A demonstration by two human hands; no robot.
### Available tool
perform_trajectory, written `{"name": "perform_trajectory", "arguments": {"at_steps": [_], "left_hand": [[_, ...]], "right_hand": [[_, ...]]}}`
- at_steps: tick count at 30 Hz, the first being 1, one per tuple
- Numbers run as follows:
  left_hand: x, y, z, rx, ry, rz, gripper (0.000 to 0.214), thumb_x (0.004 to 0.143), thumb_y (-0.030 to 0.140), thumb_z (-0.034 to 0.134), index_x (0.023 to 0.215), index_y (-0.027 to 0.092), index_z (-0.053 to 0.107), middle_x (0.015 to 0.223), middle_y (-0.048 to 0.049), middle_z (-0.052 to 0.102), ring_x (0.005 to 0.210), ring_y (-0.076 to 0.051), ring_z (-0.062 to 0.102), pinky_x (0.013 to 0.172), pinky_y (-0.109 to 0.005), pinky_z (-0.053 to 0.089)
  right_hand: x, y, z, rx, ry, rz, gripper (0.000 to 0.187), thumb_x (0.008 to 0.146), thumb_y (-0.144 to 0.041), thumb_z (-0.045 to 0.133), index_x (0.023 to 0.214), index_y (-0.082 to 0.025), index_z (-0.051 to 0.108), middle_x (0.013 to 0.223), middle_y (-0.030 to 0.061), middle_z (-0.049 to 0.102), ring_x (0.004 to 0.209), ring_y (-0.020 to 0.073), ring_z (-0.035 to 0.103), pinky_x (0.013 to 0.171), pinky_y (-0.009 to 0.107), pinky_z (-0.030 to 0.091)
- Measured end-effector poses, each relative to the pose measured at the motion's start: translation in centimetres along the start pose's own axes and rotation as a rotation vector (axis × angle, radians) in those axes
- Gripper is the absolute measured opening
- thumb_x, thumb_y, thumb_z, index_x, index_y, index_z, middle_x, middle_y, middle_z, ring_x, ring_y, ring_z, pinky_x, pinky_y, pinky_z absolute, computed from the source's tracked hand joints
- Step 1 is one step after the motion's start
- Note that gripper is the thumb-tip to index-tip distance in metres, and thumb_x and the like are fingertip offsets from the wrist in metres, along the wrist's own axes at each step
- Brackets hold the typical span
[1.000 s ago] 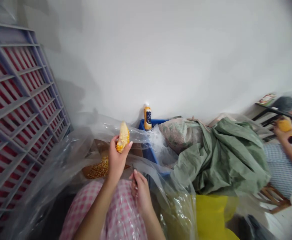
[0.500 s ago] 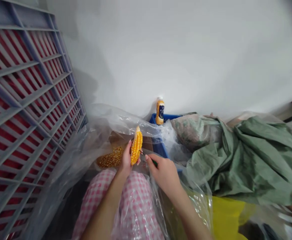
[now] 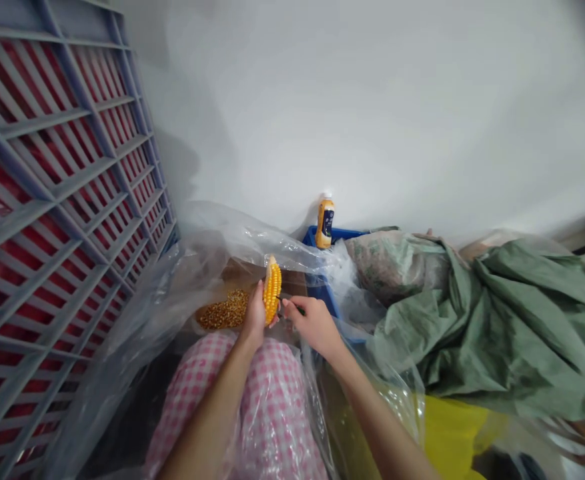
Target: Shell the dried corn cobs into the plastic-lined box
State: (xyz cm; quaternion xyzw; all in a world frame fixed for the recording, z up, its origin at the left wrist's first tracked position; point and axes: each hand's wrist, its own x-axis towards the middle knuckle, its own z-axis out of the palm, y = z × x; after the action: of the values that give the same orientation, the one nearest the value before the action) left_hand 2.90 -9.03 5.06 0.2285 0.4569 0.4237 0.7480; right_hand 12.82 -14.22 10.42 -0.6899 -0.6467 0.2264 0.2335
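Note:
My left hand [image 3: 257, 311] is wrapped round a yellow corn cob [image 3: 273, 291], which stands nearly upright and leans slightly. Kernels still cover the side facing me; a paler strip runs along its upper left edge. My right hand [image 3: 313, 321] is closed round a thin screwdriver-like tool [image 3: 301, 311] with a green handle, mostly hidden by the fingers. Its tip is close to the cob's lower right side; whether it touches cannot be made out. Loose corn kernels [image 3: 226, 311] lie in a heap just left of my left hand, over clear plastic sheeting [image 3: 207, 240].
A tall grey-purple plastic crate [image 3: 57, 193] rises at the left. An orange bottle [image 3: 325, 223] stands by a blue bin [image 3: 342, 233] against the white wall [image 3: 372, 100]. Green cloth [image 3: 532, 320] and a filled bag [image 3: 397, 263] occupy the right. Plastic also covers my checkered knees [image 3: 277, 400].
My right hand has moved slightly up and left and turned, hiding more of the tool. The cob sits a little further left and is more upright. The view has shifted slightly.

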Motion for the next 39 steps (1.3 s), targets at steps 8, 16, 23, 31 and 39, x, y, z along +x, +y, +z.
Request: {"name": "perform_trajectory", "arguments": {"at_steps": [8, 16, 23, 31, 39], "left_hand": [[0.2, -0.4, -0.2, -0.01, 0.058, -0.114, 0.035, 0.083, 0.043, 0.037, 0.064, 0.016, 0.047, 0.042, 0.0024, 0.046, 0.03, -0.007, 0.039, 0.029, -0.016, 0.021], [1.0, -1.6, -1.4, -0.087, -0.053, -0.214, 0.032, 0.084, 0.039, 0.031, 0.069, 0.016, 0.048, 0.042, 0.0017, 0.044, 0.028, -0.007, 0.035, 0.029, -0.016, 0.016], [0.9, -1.7, -2.0, -0.234, -0.06, -0.29, 0.024, 0.081, 0.024, 0.031, 0.077, 0.014, 0.052, 0.043, 0.0011, 0.045, 0.028, -0.006, 0.033, 0.028, -0.014, 0.015], [0.7, -1.4, -2.2, -0.316, -0.09, -0.297, 0.026, 0.081, 0.021, 0.029, 0.08, 0.013, 0.053, 0.045, 0.0012, 0.044, 0.029, -0.006, 0.032, 0.027, -0.014, 0.015], [0.4, -1.3, -2.3, -0.277, -0.111, -0.312, 0.03, 0.084, 0.024, 0.028, 0.072, 0.013, 0.053, 0.043, -0.0001, 0.047, 0.029, -0.006, 0.034, 0.028, -0.014, 0.018]], "right_hand": [[-0.8, 2.7, 3.1, 0.168, 0.129, -0.015, 0.043, 0.088, -0.039, 0.036, 0.056, -0.016, 0.053, 0.051, -0.0018, 0.051, 0.05, 0.0098, 0.044, 0.052, 0.021, 0.027], [-0.4, 3.6, 4.2, 0.189, 0.111, -0.006, 0.043, 0.087, -0.039, 0.036, 0.055, -0.016, 0.053, 0.051, -0.0026, 0.047, 0.049, 0.0096, 0.041, 0.051, 0.021, 0.025], [0.1, 4.0, 5.4, 0.107, 0.087, -0.043, 0.041, 0.088, -0.037, 0.035, 0.058, -0.017, 0.054, 0.051, -0.0027, 0.047, 0.049, 0.0101, 0.041, 0.051, 0.022, 0.026], [0.4, 3.2, 5.6, 0.103, 0.065, -0.041, 0.039, 0.087, -0.036, 0.036, 0.057, -0.017, 0.051, 0.053, -0.0018, 0.049, 0.052, 0.0108, 0.044, 0.053, 0.021, 0.027], [-0.9, 3.9, 7.0, 0.092, 0.172, -0.044, 0.044, 0.09, -0.041, 0.029, 0.066, -0.017, 0.057, 0.054, -0.0008, 0.053, 0.05, 0.0112, 0.047, 0.052, 0.021, 0.028]]}}
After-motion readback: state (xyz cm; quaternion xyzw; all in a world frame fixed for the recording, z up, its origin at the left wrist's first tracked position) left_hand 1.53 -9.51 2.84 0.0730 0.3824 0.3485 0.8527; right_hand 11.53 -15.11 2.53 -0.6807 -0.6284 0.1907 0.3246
